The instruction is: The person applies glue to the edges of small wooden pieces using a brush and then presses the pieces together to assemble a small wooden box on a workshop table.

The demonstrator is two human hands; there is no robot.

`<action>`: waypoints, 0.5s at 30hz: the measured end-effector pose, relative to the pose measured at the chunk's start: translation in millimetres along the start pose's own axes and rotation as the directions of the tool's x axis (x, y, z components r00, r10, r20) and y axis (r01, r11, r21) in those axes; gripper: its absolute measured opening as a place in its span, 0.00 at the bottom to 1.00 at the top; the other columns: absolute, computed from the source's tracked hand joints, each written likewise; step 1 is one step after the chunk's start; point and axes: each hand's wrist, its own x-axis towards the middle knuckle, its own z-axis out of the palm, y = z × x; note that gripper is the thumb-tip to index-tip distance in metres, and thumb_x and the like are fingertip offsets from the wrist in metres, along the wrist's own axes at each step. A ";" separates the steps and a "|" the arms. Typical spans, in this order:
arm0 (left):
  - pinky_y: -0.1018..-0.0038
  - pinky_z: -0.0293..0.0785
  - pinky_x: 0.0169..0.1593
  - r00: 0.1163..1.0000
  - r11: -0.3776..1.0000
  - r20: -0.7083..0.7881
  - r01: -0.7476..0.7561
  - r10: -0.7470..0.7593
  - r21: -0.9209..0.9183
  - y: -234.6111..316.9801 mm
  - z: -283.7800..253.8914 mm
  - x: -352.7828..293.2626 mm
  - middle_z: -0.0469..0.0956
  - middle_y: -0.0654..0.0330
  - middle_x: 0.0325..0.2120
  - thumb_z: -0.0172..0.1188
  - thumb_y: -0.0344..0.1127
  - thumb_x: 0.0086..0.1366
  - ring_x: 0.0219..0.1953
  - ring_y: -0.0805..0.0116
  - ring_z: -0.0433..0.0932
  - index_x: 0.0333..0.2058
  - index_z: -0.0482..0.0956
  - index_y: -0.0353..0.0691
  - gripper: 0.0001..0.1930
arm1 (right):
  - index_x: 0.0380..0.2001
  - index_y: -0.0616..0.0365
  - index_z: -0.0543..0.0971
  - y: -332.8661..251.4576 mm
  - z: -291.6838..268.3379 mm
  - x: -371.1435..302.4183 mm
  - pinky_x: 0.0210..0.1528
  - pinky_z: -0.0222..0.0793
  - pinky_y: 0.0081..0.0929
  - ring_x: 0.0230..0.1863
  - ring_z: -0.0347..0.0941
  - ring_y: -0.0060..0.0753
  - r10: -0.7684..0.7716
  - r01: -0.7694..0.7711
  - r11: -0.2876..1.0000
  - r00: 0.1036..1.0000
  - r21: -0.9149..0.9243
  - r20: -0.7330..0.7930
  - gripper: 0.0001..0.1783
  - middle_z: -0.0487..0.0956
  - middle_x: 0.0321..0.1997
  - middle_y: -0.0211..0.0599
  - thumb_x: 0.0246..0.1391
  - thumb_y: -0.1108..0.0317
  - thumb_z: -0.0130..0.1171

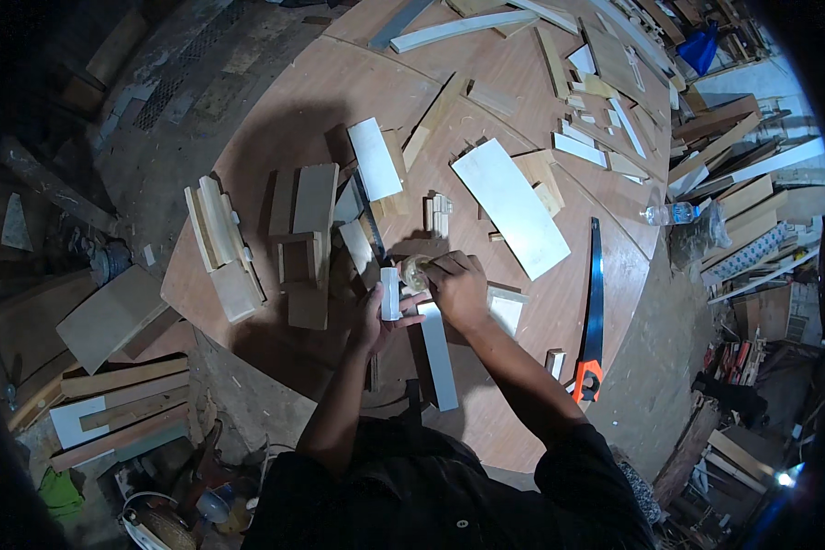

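Over the near part of the wooden table (275,360), my left hand (373,323) grips a small white block (390,294) upright, some of its fingers stretched out below. My right hand (460,287), close beside it, is closed on a small round, see-through yellowish thing (416,274) whose kind I cannot make out. Just below the hands lies a long white-topped strip (438,357). Left of them are a grey-brown wooden box piece (314,220) and a white-faced board (375,160). A larger white board (513,209) rests to the right, beyond my right hand.
A handsaw (596,302) with an orange handle lies near the table's right edge. Stacked wood strips (220,238) sit at the left edge, and offcuts (605,137) crowd the far right. A plastic bottle (671,214) is past the right edge. Boards (123,403) are piled at lower left.
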 end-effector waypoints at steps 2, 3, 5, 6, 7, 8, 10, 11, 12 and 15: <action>0.46 0.73 0.56 1.000 0.999 0.003 0.022 -0.022 -0.042 -3.9 -3.8 3.2 0.53 0.45 0.66 0.37 0.55 0.74 0.61 0.40 0.67 0.69 0.47 0.41 0.33 | 0.32 0.51 0.85 -0.4 0.8 1.0 0.41 0.68 0.34 0.39 0.74 0.37 0.005 -0.006 0.999 1.000 -0.049 -0.025 0.11 0.82 0.35 0.31 0.41 0.67 0.64; 0.46 0.69 0.58 1.000 0.999 -0.022 0.008 -0.009 -0.044 -6.2 -3.1 5.4 0.56 0.42 0.65 0.36 0.55 0.74 0.61 0.40 0.68 0.68 0.48 0.39 0.33 | 0.32 0.49 0.85 1.6 1.9 1.3 0.42 0.67 0.34 0.40 0.73 0.35 0.033 -0.032 0.995 0.999 -0.090 0.007 0.10 0.82 0.35 0.28 0.41 0.66 0.65; 0.47 0.66 0.61 0.999 0.999 -0.046 -0.004 0.002 -0.045 -9.1 -5.0 7.4 0.59 0.38 0.63 0.36 0.54 0.74 0.60 0.40 0.68 0.67 0.49 0.38 0.32 | 0.31 0.48 0.86 2.5 1.6 1.6 0.42 0.67 0.33 0.41 0.72 0.34 0.064 -0.059 0.990 0.997 -0.132 0.038 0.09 0.82 0.35 0.26 0.41 0.65 0.65; 0.48 0.63 0.63 0.999 0.999 -0.040 -0.003 0.001 -0.034 -9.8 -8.0 6.9 0.61 0.35 0.60 0.36 0.54 0.75 0.60 0.39 0.68 0.66 0.50 0.36 0.32 | 0.31 0.48 0.86 1.2 0.6 2.1 0.43 0.67 0.34 0.42 0.71 0.35 0.082 -0.073 0.990 0.994 -0.118 0.069 0.09 0.82 0.35 0.27 0.42 0.65 0.65; 0.50 0.60 0.65 0.999 1.000 -0.034 -0.002 0.001 -0.022 -10.9 -10.5 6.7 0.64 0.32 0.58 0.35 0.54 0.75 0.60 0.38 0.68 0.66 0.51 0.34 0.32 | 0.32 0.49 0.86 0.4 -0.4 2.1 0.43 0.67 0.35 0.42 0.71 0.36 0.099 -0.088 0.991 0.990 -0.105 0.099 0.09 0.82 0.35 0.27 0.43 0.64 0.65; 0.50 0.60 0.65 0.999 1.000 -0.033 -0.004 0.003 -0.021 -13.3 -14.9 8.0 0.64 0.32 0.58 0.35 0.54 0.75 0.60 0.38 0.68 0.66 0.51 0.34 0.32 | 0.32 0.49 0.86 -0.5 -0.9 2.4 0.43 0.67 0.35 0.42 0.71 0.36 0.097 -0.087 0.991 0.991 -0.105 0.097 0.09 0.82 0.35 0.27 0.43 0.64 0.65; 0.54 0.60 0.66 0.999 0.984 0.006 -0.034 0.035 -0.173 -18.3 -23.3 10.6 0.68 0.29 0.54 0.35 0.54 0.75 0.60 0.37 0.68 0.66 0.49 0.32 0.33 | 0.32 0.51 0.85 -2.5 -2.1 2.6 0.44 0.67 0.36 0.40 0.72 0.39 0.127 -0.126 0.992 0.988 -0.015 0.083 0.09 0.82 0.35 0.30 0.44 0.65 0.65; 0.54 0.60 0.66 0.999 0.984 0.011 -0.030 0.033 -0.173 -17.8 -20.3 11.2 0.68 0.29 0.54 0.35 0.54 0.75 0.60 0.37 0.68 0.66 0.49 0.32 0.33 | 0.32 0.51 0.85 -0.2 -2.3 1.5 0.44 0.67 0.36 0.40 0.72 0.39 0.130 -0.129 0.991 0.988 -0.019 0.080 0.09 0.82 0.35 0.30 0.44 0.65 0.65; 0.54 0.60 0.66 0.999 0.992 -0.002 -0.041 0.041 -0.123 -17.4 -17.4 11.2 0.66 0.29 0.55 0.35 0.54 0.75 0.59 0.37 0.68 0.65 0.50 0.32 0.33 | 0.32 0.52 0.85 2.6 -2.4 0.7 0.45 0.67 0.36 0.39 0.73 0.40 0.131 -0.133 0.991 0.989 0.025 0.064 0.09 0.82 0.34 0.33 0.44 0.67 0.65; 0.53 0.61 0.65 0.998 0.997 -0.015 -0.054 0.054 -0.053 -12.3 -9.5 9.2 0.65 0.31 0.57 0.35 0.54 0.75 0.59 0.37 0.69 0.65 0.52 0.32 0.32 | 0.31 0.54 0.85 2.2 -14.6 2.0 0.43 0.68 0.37 0.38 0.73 0.44 0.150 -0.150 0.985 0.989 0.085 0.006 0.07 0.82 0.33 0.36 0.44 0.68 0.65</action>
